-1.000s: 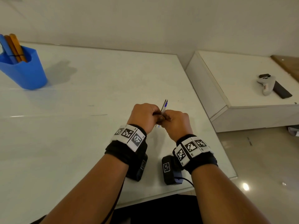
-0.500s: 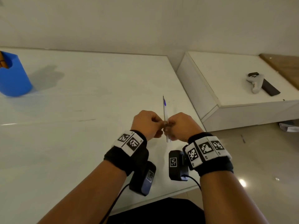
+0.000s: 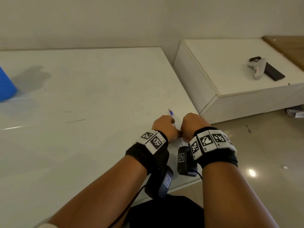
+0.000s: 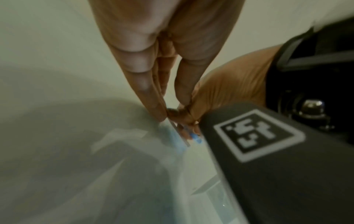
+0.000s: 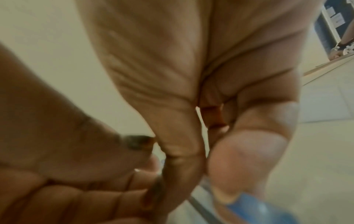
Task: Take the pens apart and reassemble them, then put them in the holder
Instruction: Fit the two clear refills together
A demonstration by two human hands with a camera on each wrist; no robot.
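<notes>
Both hands meet over the near right part of the white table. A thin clear pen with a blue tip sticks out away from me between them. My left hand pinches the pen's shaft; the left wrist view shows the left fingertips meeting on it beside the pen. My right hand has its fingers curled on the near end, where a blue part of the pen shows by the right fingers. The blue holder stands at the far left, mostly cut off by the frame edge.
A low white cabinet stands right of the table, with a white controller and a black flat device on it. Glossy floor lies beyond the table's right edge. A faint pen mark crosses the tabletop.
The view has swung right, so the holder has slid nearly out of frame. Both hands have drawn closer to me and lower, and the pen now points more to the far left.
</notes>
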